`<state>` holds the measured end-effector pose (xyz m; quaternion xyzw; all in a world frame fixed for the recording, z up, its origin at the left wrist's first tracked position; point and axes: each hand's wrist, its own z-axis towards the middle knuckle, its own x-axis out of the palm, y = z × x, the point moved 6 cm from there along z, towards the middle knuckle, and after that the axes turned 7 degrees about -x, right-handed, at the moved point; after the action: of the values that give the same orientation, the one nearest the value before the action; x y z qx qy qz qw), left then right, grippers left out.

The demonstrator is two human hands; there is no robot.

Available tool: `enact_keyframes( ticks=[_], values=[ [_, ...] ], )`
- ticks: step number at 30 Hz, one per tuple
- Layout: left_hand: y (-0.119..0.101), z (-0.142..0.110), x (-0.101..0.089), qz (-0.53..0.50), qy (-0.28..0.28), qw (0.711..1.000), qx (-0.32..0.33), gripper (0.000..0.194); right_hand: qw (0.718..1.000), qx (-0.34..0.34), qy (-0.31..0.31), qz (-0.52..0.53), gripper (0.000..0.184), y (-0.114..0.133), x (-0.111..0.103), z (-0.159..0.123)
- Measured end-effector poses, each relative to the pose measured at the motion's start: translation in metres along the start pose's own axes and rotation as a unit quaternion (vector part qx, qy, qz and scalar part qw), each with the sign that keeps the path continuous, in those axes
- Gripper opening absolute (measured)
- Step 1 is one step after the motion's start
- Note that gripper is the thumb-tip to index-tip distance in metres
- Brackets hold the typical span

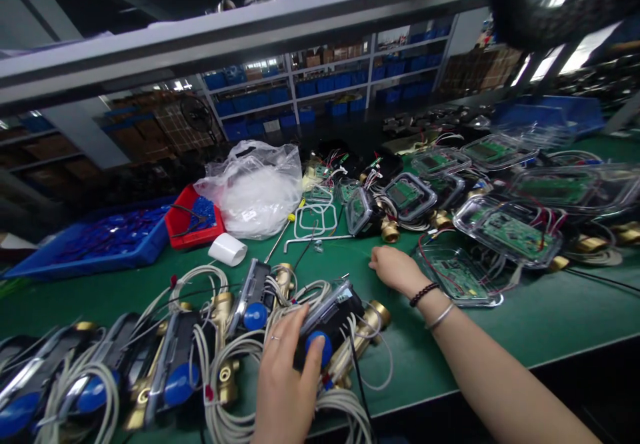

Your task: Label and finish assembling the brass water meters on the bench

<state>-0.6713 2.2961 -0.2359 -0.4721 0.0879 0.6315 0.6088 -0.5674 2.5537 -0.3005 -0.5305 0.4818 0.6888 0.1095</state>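
Our left hand (287, 371) spreads wide against the black meter (346, 305), our right hand (395, 269) curls, grip unclear; looped cables (345, 401) could snag, dragging the neighbouring meter (250, 291).

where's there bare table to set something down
Bare green tabletop shows between the blue tray and the blue-capped units, and between the brass fitting by the left hand and the right forearm. The right side is crowded with clear cases.

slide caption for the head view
Left hand on a black meter with a blue cap, right hand over the green bench.
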Motion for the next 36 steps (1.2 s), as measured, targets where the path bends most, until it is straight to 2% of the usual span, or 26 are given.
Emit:
enact_keyframes(
  ticks=[3,6,12,16,19,21,27,36],
  values=[
    [0.006,-0.009,-0.001,-0.017,0.017,1.0,0.004,0.037,0.997,-0.025,-0.005,0.068,0.015,0.011,-0.001,0.001],
    [0.008,-0.014,0.0,-0.025,0.016,0.999,0.025,0.041,0.982,-0.069,0.009,0.178,0.019,0.031,-0.008,-0.003],
    [0.007,-0.016,0.002,-0.034,0.004,0.999,0.039,0.041,0.909,-0.176,0.096,0.367,0.046,0.091,-0.022,-0.025],
    [0.006,-0.017,0.003,-0.034,-0.004,0.998,0.046,0.042,0.868,-0.22,0.164,0.414,0.041,0.13,-0.015,-0.036],
    [0.008,-0.02,0.005,-0.033,-0.012,0.998,0.05,0.043,0.849,-0.233,0.202,0.429,0.037,0.148,-0.006,-0.039],
    [0.008,-0.021,0.005,-0.03,-0.015,0.998,0.053,0.044,0.842,-0.239,0.202,0.439,0.034,0.153,-0.003,-0.038],
    [0.006,-0.021,0.004,-0.018,-0.024,0.998,0.059,0.043,0.831,-0.249,0.15,0.475,0.027,0.15,-0.007,-0.035],
    [0.003,-0.02,0.004,0.006,-0.025,0.997,0.074,0.042,0.827,-0.276,0.145,0.467,0.013,0.153,-0.003,-0.033]
  ],
)
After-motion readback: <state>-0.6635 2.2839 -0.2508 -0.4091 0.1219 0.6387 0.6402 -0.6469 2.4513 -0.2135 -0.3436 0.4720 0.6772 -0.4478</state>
